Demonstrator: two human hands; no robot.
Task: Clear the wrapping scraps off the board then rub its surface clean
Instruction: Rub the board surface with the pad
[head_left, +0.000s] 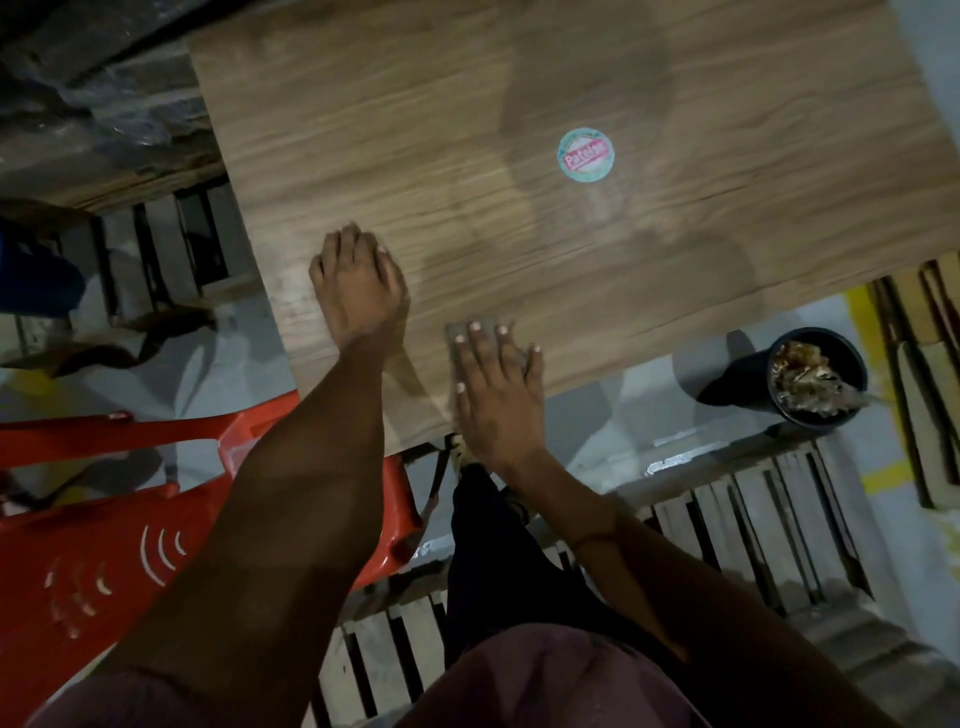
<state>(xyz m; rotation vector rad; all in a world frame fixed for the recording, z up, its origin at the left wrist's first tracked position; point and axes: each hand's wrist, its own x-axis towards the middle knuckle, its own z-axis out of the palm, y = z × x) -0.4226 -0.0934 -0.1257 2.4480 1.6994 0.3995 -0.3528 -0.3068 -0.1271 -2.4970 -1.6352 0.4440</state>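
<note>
Dim workshop floor with slatted pallets surrounds a wood-grain board (519, 93), on whose near edge both hands rest. Right hand (493, 395), fingers spread flat, presses a small grey rubbing pad (462, 332) onto the surface, while the left hand (358, 286), also open and palm-down, braces the panel just beside it. No wrapping scraps show on the board; its uncleaned length and a round sticker (585, 154) lie ahead and to the right of the right hand, so that hand probably leads the rubbing.
</note>
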